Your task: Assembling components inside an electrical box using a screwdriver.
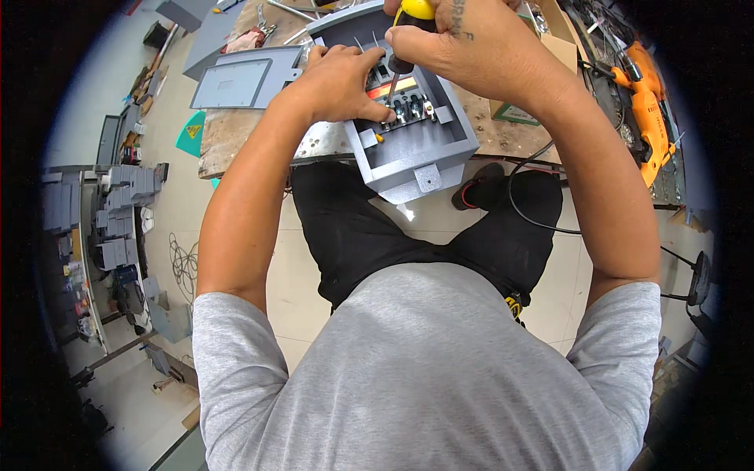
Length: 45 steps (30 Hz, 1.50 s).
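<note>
1. Screwdriver (pixel 401 64) in the right hand (pixel 452 33): the fingers are wrapped around its yellow and black handle, and the shaft points down into the grey box (pixel 393 180).
2. The box lies open on the wooden table (pixel 234 135), tilted slightly, its near end jutting past the edge above the person's legs. A grey panel (pixel 229 83) lies to its left.
3. The left hand (pixel 336 83) reaches over the box's left wall, thumb and fingers spread fairly wide, the thumb at the left end of a row of metal fittings (pixel 414 109). Whether it pinches any part, I cannot tell.
4. The step in hand looks like turning a screw at that row; whether the tip is seated is too small to tell.
5. The next move probably calls for a straight shaft, firm downward pressure and a steady left hand, with the thumb clear of the tip.
</note>
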Each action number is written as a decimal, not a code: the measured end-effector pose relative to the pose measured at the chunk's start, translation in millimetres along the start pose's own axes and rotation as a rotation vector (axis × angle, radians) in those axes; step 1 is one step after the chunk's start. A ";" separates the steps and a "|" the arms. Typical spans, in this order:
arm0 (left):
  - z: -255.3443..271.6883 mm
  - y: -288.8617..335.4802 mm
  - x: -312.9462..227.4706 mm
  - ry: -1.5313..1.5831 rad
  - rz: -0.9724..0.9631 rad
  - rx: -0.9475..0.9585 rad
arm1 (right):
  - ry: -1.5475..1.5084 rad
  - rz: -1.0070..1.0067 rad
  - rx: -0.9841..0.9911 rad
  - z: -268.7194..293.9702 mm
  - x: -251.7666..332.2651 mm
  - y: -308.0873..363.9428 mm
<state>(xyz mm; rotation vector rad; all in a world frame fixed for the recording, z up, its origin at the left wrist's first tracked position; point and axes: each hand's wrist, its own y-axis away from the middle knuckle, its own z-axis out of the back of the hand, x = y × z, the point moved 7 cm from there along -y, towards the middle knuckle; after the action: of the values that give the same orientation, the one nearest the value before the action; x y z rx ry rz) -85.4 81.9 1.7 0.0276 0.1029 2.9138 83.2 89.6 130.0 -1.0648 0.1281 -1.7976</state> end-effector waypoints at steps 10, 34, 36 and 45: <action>-1.2 -0.2 -1.0 0.020 -0.011 -0.013 | 0.035 -0.019 0.016 -1.2 -0.2 0.5; -2.4 2.8 -1.8 -0.037 -0.017 -0.069 | 0.006 -0.150 0.075 -0.8 0.4 1.6; -0.7 1.1 -3.1 -0.026 -0.014 -0.046 | 0.003 -0.136 0.059 1.1 -2.2 2.3; 3.1 -1.8 -3.2 0.032 0.019 -0.038 | 0.002 -0.201 0.089 2.6 -7.6 -3.7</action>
<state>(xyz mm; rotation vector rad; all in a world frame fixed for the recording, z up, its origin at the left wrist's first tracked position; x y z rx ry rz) -81.8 83.1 4.6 -0.0240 0.0532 2.9353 83.3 98.4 128.9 -1.0424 -0.0594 -1.9650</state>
